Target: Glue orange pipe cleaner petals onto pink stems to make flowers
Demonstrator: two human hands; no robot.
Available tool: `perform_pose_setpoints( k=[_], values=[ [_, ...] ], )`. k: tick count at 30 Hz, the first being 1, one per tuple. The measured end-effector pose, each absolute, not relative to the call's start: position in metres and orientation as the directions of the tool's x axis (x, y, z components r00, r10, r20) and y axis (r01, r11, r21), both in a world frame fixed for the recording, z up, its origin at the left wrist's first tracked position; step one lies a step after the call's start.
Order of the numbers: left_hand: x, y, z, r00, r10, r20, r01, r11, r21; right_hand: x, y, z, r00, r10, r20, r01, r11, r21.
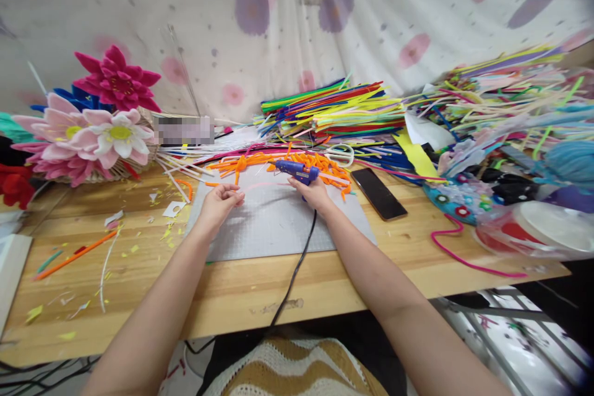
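Observation:
My right hand (pixel 312 192) is wrapped round a blue glue gun (pixel 297 170), whose nozzle points left. A pale glue stick (pixel 335 180) seems to protrude from its rear, and a black cord (pixel 299 263) runs down from it to the table's front edge. My left hand (pixel 221 203) is closed in a pinch at the left of the grey cutting mat (pixel 264 241). From its fingertips a thin pale pink pipe cleaner (pixel 265 185) stretches toward my right hand. Just behind both hands lies a heap of bent orange pipe cleaners (pixel 320 164).
Bundles of coloured pipe cleaners (pixel 334 111) line the back. Fluffy flowers (pixel 116 130) stand at the left. A phone (pixel 379 193) lies right of the mat, white-handled scissors (pixel 341 153) behind it. A plastic-wrapped tub (pixel 542 229) sits at right; scraps (pixel 132 250) litter the left.

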State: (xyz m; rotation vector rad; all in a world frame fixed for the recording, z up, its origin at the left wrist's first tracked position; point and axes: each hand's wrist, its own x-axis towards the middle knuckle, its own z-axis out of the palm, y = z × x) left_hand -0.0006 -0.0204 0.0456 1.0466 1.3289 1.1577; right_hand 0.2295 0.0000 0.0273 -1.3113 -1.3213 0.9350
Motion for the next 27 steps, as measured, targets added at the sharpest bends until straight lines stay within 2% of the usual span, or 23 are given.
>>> perform_pose_setpoints(
  k=[11, 17, 21, 24, 27],
  values=[
    [-0.001, -0.02, 0.042, -0.057, 0.99, -0.128, -0.026, 0.127, 0.992, 0.228, 0.001, 0.023, 0.061, 0.99, 0.125, 0.228, 0.108, -0.968],
    [-0.01, -0.021, 0.053, -0.099, 0.988, -0.12, -0.024, 0.118, 0.993, 0.241, 0.008, 0.019, 0.1, 0.994, 0.034, 0.281, 0.005, -0.96],
    [-0.048, -0.021, 0.076, -0.167, 0.986, -0.024, 0.026, 0.029, 0.999, 0.259, 0.018, 0.018, 0.09, 0.996, 0.005, 0.359, -0.028, -0.933],
    [-0.083, -0.023, 0.096, -0.294, 0.955, 0.047, 0.029, -0.041, 0.999, 0.267, 0.02, 0.019, 0.046, 0.997, 0.055, 0.458, 0.028, -0.889],
    [-0.099, -0.026, 0.105, -0.324, 0.943, 0.07, 0.0, -0.074, 0.997, 0.268, 0.017, 0.019, -0.01, 0.995, 0.095, 0.552, 0.085, -0.829]
  ],
)
